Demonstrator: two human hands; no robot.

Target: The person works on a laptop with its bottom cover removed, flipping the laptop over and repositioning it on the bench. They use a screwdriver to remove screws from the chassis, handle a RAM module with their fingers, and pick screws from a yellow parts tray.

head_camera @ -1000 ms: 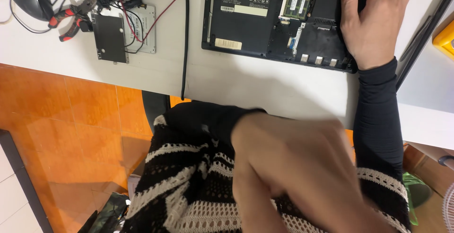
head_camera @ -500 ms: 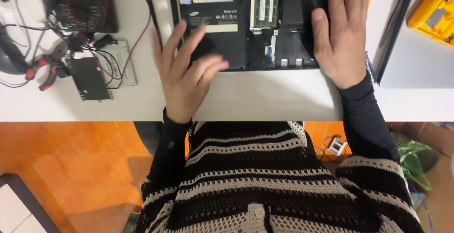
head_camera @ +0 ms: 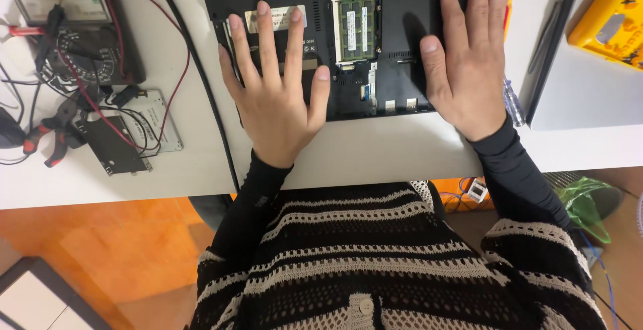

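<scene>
Head view: looking straight down at a person seated against a white desk, nearest things first.
Body: a black-and-cream striped knit top (head_camera: 402,263) fills the bottom; orange floor (head_camera: 100,236) shows at 8 o'clock.
Desk edge: the white desk (head_camera: 375,156) has a bare strip along its near edge, between the body and the machine.
Left hand: the left hand (head_camera: 278,96) lies palm down, fingers spread and released, grasping nothing, on the left part of an upturned black laptop (head_camera: 395,82), seemingly to steady it.
Right hand: the right hand (head_camera: 469,69) lies flat on the laptop's right edge, fingers straight and loose, likewise holding nothing.
Laptop: at 12 o'clock, base up, a green memory module (head_camera: 357,29) bare between the hands.
Screwdriver: a clear-handled screwdriver (head_camera: 513,102) lies just beside the right hand, at 2 o'clock.
Left clutter: at 9 to 10 o'clock, a drive (head_camera: 114,146), red-handled pliers (head_camera: 53,136), a meter (head_camera: 80,35) with tangled leads; a black cable (head_camera: 207,102) crosses towards the edge, leaving little room.
Right: a yellow meter (head_camera: 609,22) at 1 o'clock, well apart.
</scene>
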